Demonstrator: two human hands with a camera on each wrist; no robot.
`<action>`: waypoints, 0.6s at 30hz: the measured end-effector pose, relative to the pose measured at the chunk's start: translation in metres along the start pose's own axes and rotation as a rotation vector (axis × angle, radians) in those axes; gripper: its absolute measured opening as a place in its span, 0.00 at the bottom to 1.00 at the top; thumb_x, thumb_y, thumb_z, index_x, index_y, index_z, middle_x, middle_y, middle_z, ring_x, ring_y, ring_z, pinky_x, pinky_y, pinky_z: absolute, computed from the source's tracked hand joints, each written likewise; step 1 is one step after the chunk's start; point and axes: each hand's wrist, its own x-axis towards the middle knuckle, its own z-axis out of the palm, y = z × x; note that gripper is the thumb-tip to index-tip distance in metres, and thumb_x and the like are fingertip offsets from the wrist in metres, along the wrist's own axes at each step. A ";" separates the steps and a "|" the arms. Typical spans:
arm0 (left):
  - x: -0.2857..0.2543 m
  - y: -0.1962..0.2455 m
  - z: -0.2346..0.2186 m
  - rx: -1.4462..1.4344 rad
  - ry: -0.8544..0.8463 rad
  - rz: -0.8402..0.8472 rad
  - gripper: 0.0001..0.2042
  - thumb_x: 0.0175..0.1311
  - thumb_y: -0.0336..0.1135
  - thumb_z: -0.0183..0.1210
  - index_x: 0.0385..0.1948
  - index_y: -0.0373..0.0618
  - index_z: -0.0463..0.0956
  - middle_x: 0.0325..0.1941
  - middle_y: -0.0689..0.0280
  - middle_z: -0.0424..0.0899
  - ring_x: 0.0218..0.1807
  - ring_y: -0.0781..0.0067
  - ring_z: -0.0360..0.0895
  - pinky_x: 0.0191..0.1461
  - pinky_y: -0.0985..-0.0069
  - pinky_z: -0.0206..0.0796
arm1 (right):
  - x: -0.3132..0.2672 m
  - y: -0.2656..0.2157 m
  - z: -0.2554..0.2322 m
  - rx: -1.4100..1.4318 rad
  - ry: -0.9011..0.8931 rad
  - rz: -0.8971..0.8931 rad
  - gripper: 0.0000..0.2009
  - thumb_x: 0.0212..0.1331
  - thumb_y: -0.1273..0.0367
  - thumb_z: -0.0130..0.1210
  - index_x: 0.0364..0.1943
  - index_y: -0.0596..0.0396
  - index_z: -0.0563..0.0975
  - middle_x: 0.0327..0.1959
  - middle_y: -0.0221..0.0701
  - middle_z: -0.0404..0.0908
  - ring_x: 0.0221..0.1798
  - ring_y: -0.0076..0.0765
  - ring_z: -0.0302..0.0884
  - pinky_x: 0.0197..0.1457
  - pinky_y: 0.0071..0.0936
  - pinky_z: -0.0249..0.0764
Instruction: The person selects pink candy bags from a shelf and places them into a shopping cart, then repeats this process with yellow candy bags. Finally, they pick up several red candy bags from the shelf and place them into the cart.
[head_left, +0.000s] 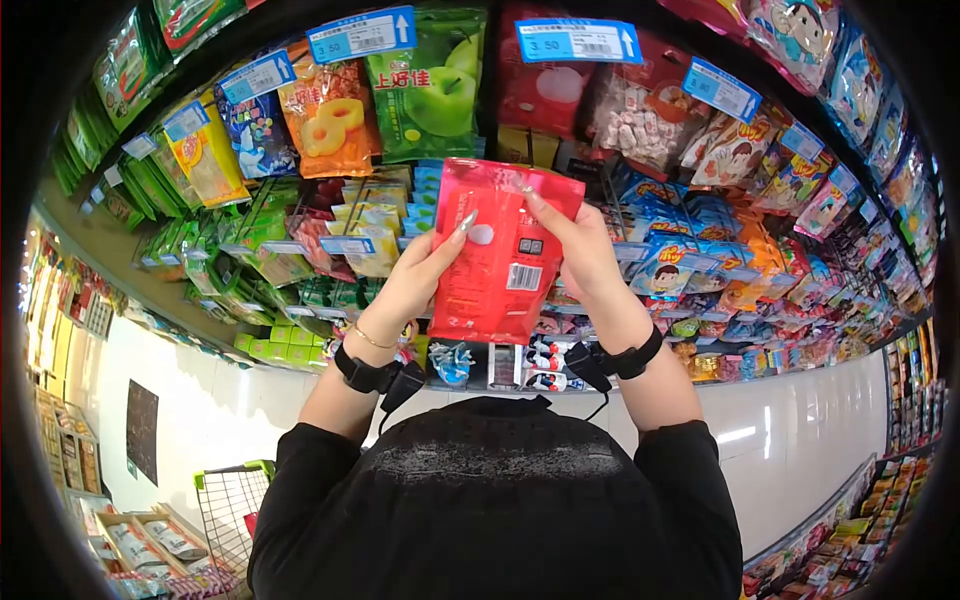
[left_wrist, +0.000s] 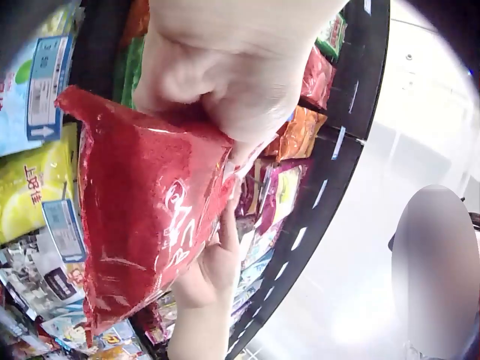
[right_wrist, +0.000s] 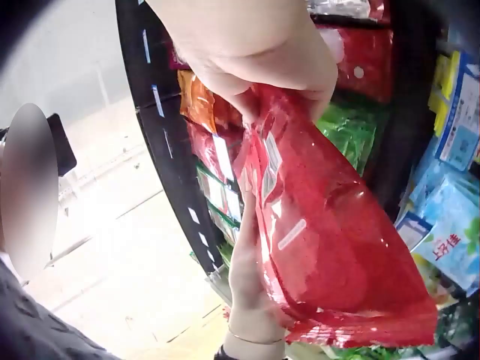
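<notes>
A shiny red candy bag (head_left: 490, 270) is held up in front of the shelves, its back with a barcode and small print facing the head camera. My left hand (head_left: 418, 272) grips its left edge, thumb lying over the printed side. On the opposite edge my right hand (head_left: 585, 250) holds it the same way, thumb near the top. In the left wrist view the bag (left_wrist: 150, 210) bulges outward below the left hand (left_wrist: 225, 67). The right wrist view has the right hand (right_wrist: 262, 60) pinching the bag's edge, with the red front (right_wrist: 337, 247) hanging beyond.
Bags hang in rows behind, among them a green apple candy bag (head_left: 430, 90), an orange bag (head_left: 328, 110) and a red bag (head_left: 545, 95) under a blue price tag (head_left: 578, 42). A shopping cart (head_left: 232, 510) stands at lower left on the pale floor (head_left: 800, 420).
</notes>
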 end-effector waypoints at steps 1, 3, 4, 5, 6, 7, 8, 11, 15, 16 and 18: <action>-0.001 0.004 0.018 -0.108 0.012 0.098 0.16 0.64 0.37 0.51 0.49 0.38 0.68 0.41 0.67 0.77 0.41 0.82 0.74 0.46 0.83 0.66 | -0.002 -0.001 -0.006 0.067 0.041 -0.018 0.10 0.57 0.71 0.54 0.42 0.58 0.76 0.40 0.30 0.79 0.41 0.24 0.76 0.46 0.23 0.71; -0.003 0.002 0.036 -0.216 0.027 0.192 0.17 0.63 0.36 0.52 0.51 0.38 0.66 0.44 0.65 0.76 0.45 0.81 0.74 0.50 0.81 0.65 | -0.004 -0.005 -0.016 0.163 0.120 -0.051 0.09 0.57 0.71 0.54 0.40 0.59 0.76 0.40 0.32 0.79 0.41 0.26 0.77 0.45 0.25 0.73; -0.004 -0.002 0.042 -0.016 0.043 0.281 0.26 0.56 0.36 0.58 0.55 0.38 0.59 0.50 0.62 0.71 0.51 0.74 0.69 0.55 0.76 0.61 | -0.006 -0.007 -0.020 0.164 0.121 -0.046 0.09 0.57 0.71 0.54 0.40 0.59 0.76 0.40 0.32 0.79 0.41 0.26 0.77 0.45 0.25 0.73; -0.004 -0.006 0.047 0.185 0.058 0.367 0.37 0.49 0.36 0.64 0.59 0.38 0.51 0.56 0.58 0.66 0.57 0.68 0.65 0.60 0.71 0.56 | -0.007 -0.010 -0.022 0.228 0.181 -0.065 0.09 0.58 0.71 0.53 0.40 0.59 0.76 0.40 0.32 0.79 0.41 0.27 0.77 0.45 0.25 0.73; -0.004 -0.009 0.051 0.387 0.072 0.453 0.47 0.43 0.36 0.70 0.63 0.37 0.44 0.62 0.54 0.60 0.63 0.61 0.60 0.65 0.66 0.52 | -0.008 -0.013 -0.025 0.291 0.240 -0.085 0.09 0.58 0.71 0.53 0.40 0.59 0.76 0.40 0.32 0.79 0.40 0.28 0.78 0.45 0.26 0.73; -0.002 -0.010 0.054 0.612 0.162 0.590 0.61 0.29 0.39 0.75 0.65 0.41 0.34 0.67 0.50 0.48 0.69 0.55 0.48 0.68 0.63 0.43 | -0.010 -0.015 -0.028 0.347 0.266 -0.067 0.10 0.60 0.69 0.50 0.43 0.59 0.74 0.41 0.34 0.79 0.43 0.32 0.78 0.47 0.30 0.73; -0.003 -0.008 0.060 0.609 0.165 0.589 0.61 0.29 0.39 0.75 0.65 0.41 0.34 0.67 0.50 0.48 0.69 0.55 0.48 0.68 0.63 0.43 | -0.013 -0.016 -0.028 0.344 0.265 -0.064 0.10 0.60 0.69 0.50 0.43 0.59 0.74 0.41 0.34 0.79 0.43 0.32 0.78 0.47 0.30 0.73; -0.004 -0.007 0.082 0.746 0.059 0.682 0.63 0.29 0.44 0.75 0.65 0.41 0.32 0.68 0.51 0.45 0.70 0.55 0.45 0.70 0.63 0.37 | -0.026 -0.022 -0.013 0.522 0.193 -0.028 0.15 0.64 0.66 0.43 0.51 0.59 0.67 0.51 0.38 0.72 0.53 0.37 0.72 0.54 0.36 0.69; 0.019 -0.045 0.080 0.812 -0.023 0.593 0.42 0.47 0.31 0.64 0.63 0.42 0.46 0.65 0.53 0.54 0.67 0.61 0.52 0.66 0.67 0.49 | -0.038 -0.014 0.001 0.448 -0.255 0.040 0.20 0.64 0.61 0.40 0.55 0.59 0.65 0.55 0.37 0.69 0.58 0.36 0.66 0.61 0.34 0.61; 0.016 -0.053 0.081 0.301 0.038 0.461 0.32 0.53 0.27 0.59 0.60 0.41 0.54 0.63 0.57 0.60 0.64 0.64 0.58 0.63 0.70 0.54 | -0.039 -0.013 -0.002 0.320 -0.376 0.050 0.21 0.64 0.59 0.39 0.55 0.59 0.65 0.56 0.37 0.68 0.60 0.35 0.63 0.64 0.34 0.57; 0.021 -0.059 0.080 -0.207 -0.059 0.189 0.25 0.57 0.26 0.56 0.58 0.40 0.60 0.59 0.61 0.67 0.60 0.68 0.64 0.62 0.71 0.55 | -0.040 -0.024 -0.013 0.187 -0.439 0.041 0.20 0.60 0.61 0.48 0.53 0.59 0.68 0.55 0.37 0.68 0.59 0.36 0.64 0.63 0.33 0.58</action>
